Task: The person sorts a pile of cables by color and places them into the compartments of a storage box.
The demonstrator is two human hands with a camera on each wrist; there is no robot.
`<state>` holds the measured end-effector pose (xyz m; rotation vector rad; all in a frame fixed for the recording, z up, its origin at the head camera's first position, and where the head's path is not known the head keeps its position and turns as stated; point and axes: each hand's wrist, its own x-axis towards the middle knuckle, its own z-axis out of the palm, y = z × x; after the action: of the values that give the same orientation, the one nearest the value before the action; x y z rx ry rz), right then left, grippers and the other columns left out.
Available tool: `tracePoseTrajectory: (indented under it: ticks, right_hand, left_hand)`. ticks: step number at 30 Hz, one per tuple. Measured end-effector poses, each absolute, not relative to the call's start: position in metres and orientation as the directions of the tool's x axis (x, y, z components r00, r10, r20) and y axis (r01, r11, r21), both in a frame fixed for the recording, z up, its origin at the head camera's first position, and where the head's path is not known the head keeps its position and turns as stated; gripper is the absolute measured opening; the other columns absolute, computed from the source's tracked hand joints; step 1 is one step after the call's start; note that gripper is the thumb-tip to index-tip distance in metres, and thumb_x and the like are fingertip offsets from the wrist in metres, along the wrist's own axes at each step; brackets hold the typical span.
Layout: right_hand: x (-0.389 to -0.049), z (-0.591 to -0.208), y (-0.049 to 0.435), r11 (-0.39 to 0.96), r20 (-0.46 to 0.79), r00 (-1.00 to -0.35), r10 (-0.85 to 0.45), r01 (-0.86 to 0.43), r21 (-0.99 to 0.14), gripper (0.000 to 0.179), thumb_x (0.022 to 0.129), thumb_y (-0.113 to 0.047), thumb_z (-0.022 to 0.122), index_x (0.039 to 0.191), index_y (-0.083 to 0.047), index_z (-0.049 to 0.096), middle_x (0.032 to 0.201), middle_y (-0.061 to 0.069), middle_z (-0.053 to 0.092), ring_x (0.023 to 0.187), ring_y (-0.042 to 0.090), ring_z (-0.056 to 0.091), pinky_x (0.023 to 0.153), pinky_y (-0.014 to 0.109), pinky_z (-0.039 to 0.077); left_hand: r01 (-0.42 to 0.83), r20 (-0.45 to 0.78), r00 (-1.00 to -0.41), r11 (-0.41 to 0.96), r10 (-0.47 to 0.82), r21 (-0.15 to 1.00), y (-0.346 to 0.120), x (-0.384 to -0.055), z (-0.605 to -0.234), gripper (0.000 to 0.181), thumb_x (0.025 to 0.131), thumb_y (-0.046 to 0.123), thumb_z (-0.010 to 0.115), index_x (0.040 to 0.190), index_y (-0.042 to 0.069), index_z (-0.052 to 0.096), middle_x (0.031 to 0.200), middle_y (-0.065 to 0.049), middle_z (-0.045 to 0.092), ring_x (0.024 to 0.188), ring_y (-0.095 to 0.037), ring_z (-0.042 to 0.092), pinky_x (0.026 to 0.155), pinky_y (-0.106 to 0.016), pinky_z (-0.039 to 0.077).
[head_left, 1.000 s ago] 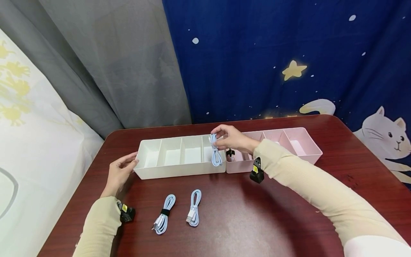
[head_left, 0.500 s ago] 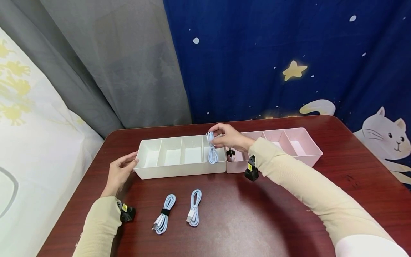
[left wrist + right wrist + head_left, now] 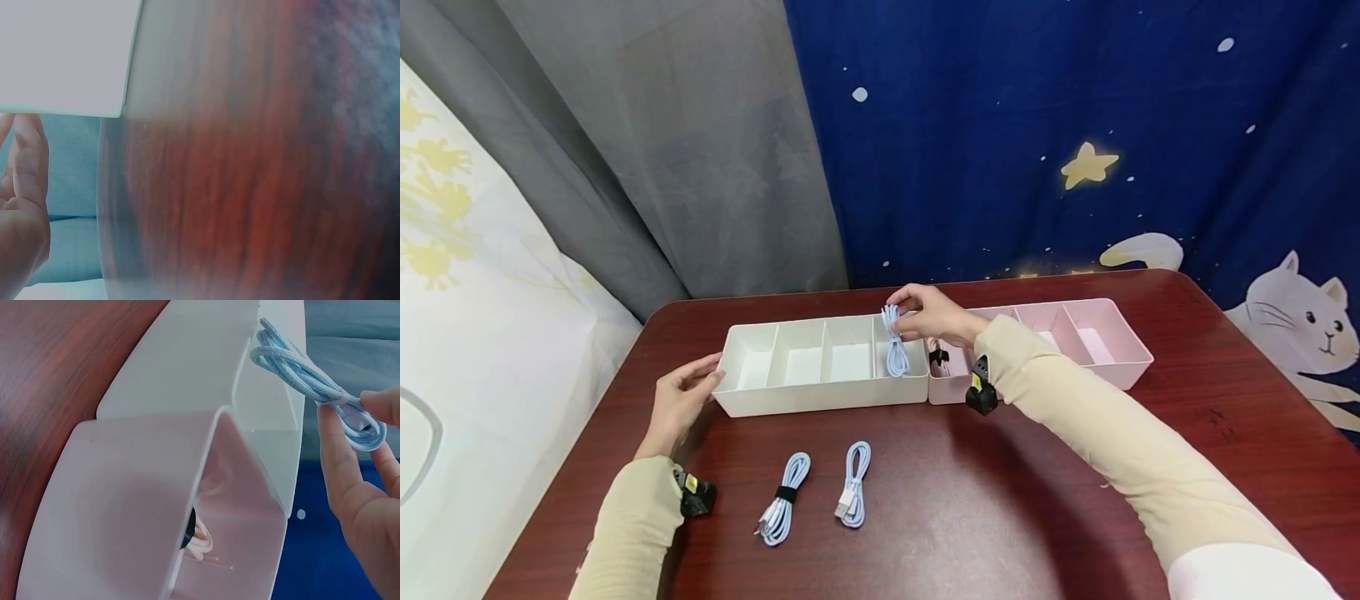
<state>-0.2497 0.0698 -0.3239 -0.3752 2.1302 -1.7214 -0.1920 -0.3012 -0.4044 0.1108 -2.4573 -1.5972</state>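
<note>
Between thumb and fingers my right hand (image 3: 936, 315) pinches a coiled light-blue cable (image 3: 897, 354), which hangs over the rightmost compartment of the white divided box (image 3: 820, 398). In the right wrist view the coiled cable (image 3: 294, 369) tilts above that box, bound by a pale tie. My left hand (image 3: 679, 404) touches the white box's left end with its fingers; the left wrist view shows this hand (image 3: 25, 181) against the box corner. Two more coiled blue cables lie on the table: one with a black strap (image 3: 786, 495), the other with a white plug showing (image 3: 853, 487).
A pink divided box (image 3: 1112, 337) stands end to end with the white one. Its left compartment holds a pinkish cable with a black strap (image 3: 938, 357). Both boxes sit on a reddish-brown table (image 3: 940, 500), with curtains (image 3: 962, 142) behind its far edge.
My right hand has shifted slightly left and away from me, carrying the hanging cable further over the white box's rightmost compartment. My left hand stays at the box's left end.
</note>
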Motion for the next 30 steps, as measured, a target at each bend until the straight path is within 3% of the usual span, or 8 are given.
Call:
tracePoseTrajectory:
  ticks: [12,30]
  right_hand:
    - [-0.257,-0.321,0.071,0.275,-0.178,-0.883,-0.433,0.059,-0.960,0.037,0.079,0.010,0.058,0.113,0.005,0.045,0.093,0.014,0.045,0.079,0.019,0.051,0.072,0.033,0.050]
    - [-0.264,-0.326,0.066,0.221,-0.224,-0.886,-0.406,0.143,-0.965,0.038,0.078,0.015,0.055,0.113,0.008,0.043,0.088,0.012,0.041,0.076,0.017,0.050,0.073,0.035,0.050]
  left_hand:
    - [0.060,0.142,-0.976,0.422,-0.166,0.905,-0.302,-0.193,-0.405,0.042,0.085,0.021,0.061,0.121,0.002,0.054,0.088,0.021,0.057,0.076,0.000,0.053,0.059,-0.017,0.047]
    - [0.046,0.128,-0.979,0.443,-0.156,0.895,-0.302,-0.191,-0.404,0.043,0.085,0.024,0.060,0.122,0.003,0.054,0.091,0.019,0.056,0.078,0.001,0.054,0.062,-0.017,0.047]
